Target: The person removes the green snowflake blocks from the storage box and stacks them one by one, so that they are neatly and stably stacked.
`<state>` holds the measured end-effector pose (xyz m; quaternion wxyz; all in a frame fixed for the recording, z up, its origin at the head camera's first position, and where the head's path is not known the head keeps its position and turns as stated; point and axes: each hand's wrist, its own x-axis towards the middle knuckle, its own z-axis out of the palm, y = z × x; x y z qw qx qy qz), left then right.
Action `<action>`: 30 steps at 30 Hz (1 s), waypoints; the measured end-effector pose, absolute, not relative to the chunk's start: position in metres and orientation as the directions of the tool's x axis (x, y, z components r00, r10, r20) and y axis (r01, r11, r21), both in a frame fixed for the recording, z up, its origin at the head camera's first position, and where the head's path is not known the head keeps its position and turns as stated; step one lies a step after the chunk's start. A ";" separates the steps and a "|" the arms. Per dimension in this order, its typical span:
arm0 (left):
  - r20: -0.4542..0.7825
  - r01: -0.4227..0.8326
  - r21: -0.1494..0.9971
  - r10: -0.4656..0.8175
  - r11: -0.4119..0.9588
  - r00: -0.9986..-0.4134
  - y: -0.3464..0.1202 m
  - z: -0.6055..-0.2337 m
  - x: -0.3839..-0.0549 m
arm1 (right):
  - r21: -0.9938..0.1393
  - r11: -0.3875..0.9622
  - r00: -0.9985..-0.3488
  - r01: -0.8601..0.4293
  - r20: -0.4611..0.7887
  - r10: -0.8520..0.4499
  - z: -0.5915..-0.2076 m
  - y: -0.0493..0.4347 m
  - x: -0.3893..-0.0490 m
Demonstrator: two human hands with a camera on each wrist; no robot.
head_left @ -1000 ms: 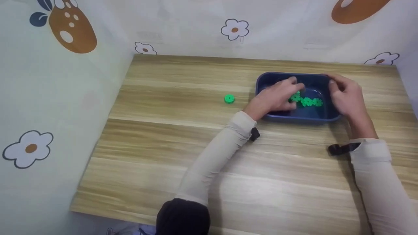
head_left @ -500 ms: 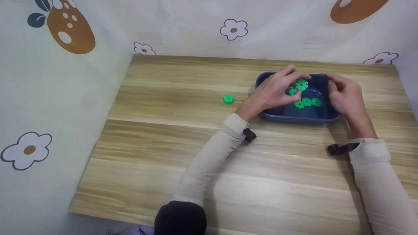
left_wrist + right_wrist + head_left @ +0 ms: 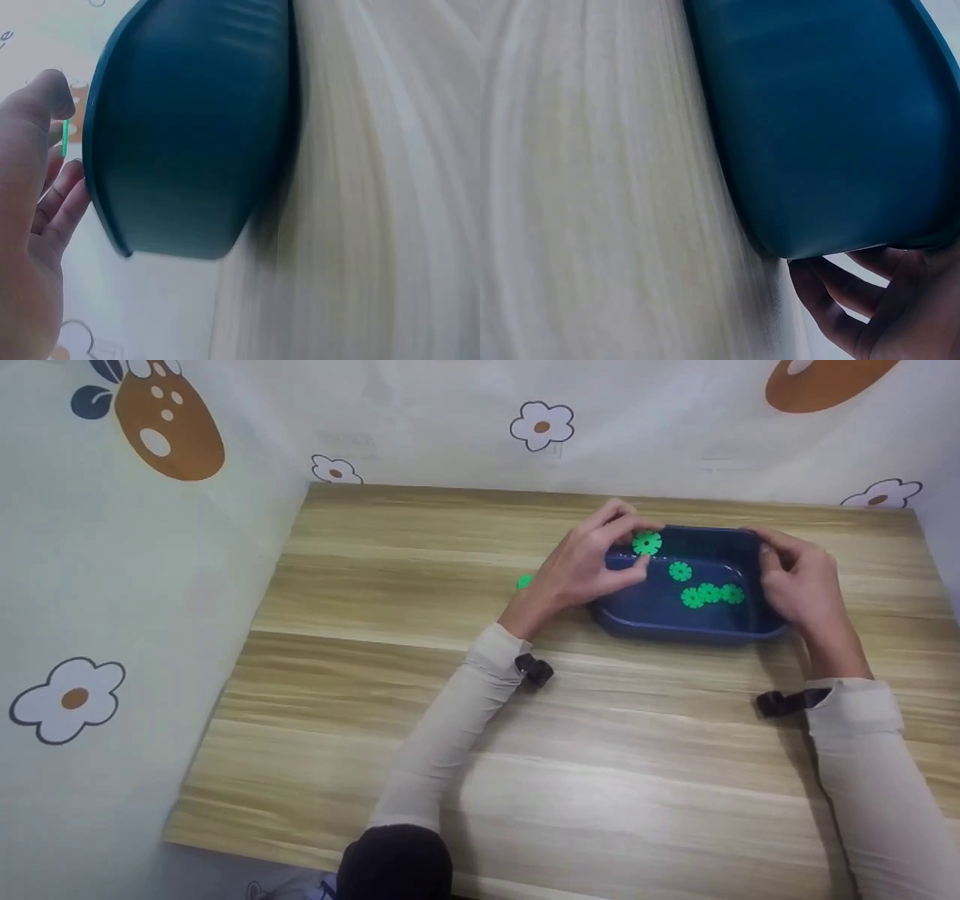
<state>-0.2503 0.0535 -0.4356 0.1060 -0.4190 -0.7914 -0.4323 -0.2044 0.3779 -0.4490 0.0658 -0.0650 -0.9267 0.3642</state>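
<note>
My left hand (image 3: 589, 556) pinches a green notched plastic disc (image 3: 646, 543) between thumb and fingers, over the left end of a dark blue bin (image 3: 690, 636). In the left wrist view the disc (image 3: 65, 138) shows edge-on as a thin green strip by the fingertips. My right hand (image 3: 801, 581) grips the right end of the bin, thumb at the rim; in the right wrist view its fingers (image 3: 832, 300) lie against the bin's outer wall (image 3: 840, 135). Several more green discs (image 3: 709, 593) lie on the bin's floor, one (image 3: 680, 571) apart from the others.
Another green piece (image 3: 524, 582) lies on the wooden table (image 3: 390, 660) left of the bin, mostly hidden behind my left wrist. A patterned wall (image 3: 442, 427) rises close behind the bin, and another (image 3: 150, 607) stands along the table's left side.
My left hand has picked a disc from inside the bin, lifted it and moved left, now covering much of the green piece on the table. My right hand has stayed on the bin.
</note>
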 end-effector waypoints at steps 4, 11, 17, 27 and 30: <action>0.536 0.762 0.575 0.567 0.298 -0.626 0.039 -0.437 -0.251 | -0.681 0.728 -0.982 0.075 0.077 0.174 -0.450 0.378 -0.204; 0.526 0.756 0.560 0.560 0.339 -0.640 0.010 -0.440 -0.250 | -0.685 0.725 -0.983 0.076 0.072 0.171 -0.449 0.378 -0.205; 0.523 0.730 0.587 0.524 0.351 -0.673 -0.015 -0.444 -0.250 | -0.679 0.729 -0.983 0.091 0.055 0.174 -0.447 0.378 -0.205; 0.519 0.700 0.611 0.481 0.369 -0.707 -0.039 -0.447 -0.253 | -0.682 0.727 -0.983 0.080 0.069 0.173 -0.449 0.378 -0.205; 0.529 0.704 0.617 0.476 0.353 -0.702 -0.046 -0.446 -0.253 | -0.680 0.728 -0.984 0.085 0.056 0.167 -0.447 0.376 -0.205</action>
